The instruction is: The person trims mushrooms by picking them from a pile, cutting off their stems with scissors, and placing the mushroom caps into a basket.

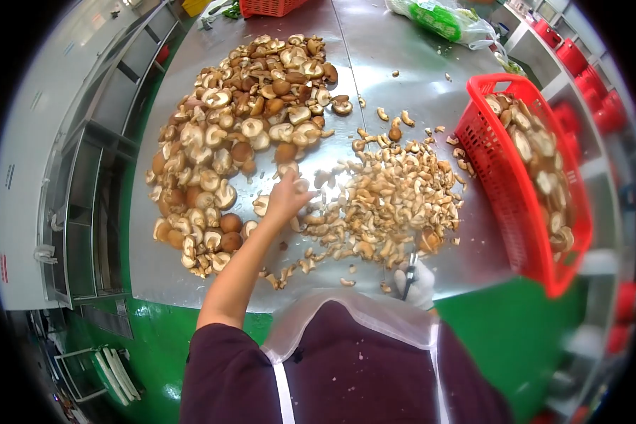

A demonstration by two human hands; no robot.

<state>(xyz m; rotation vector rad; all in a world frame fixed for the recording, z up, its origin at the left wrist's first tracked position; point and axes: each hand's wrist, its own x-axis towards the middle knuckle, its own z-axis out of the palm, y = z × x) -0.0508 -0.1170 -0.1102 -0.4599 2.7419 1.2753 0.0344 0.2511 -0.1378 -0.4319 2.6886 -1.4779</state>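
My bare left hand (290, 196) reaches over the metal table, its fingers around a mushroom (287, 169) at the edge of a large heap of whole mushrooms (219, 152). My right hand (417, 284), in a white glove, is closed round the dark handle of a knife (410, 270) near the table's front edge. The knife points away from me, toward a heap of cut stems (396, 191). A brown mushroom (430, 241) lies beside its tip.
A red basket (502, 191) of mushrooms stands tilted at the right. Another red basket (272, 7) and a green plastic bag (437, 19) are at the back of the metal table (466, 258). Shelves (85, 205) line the left.
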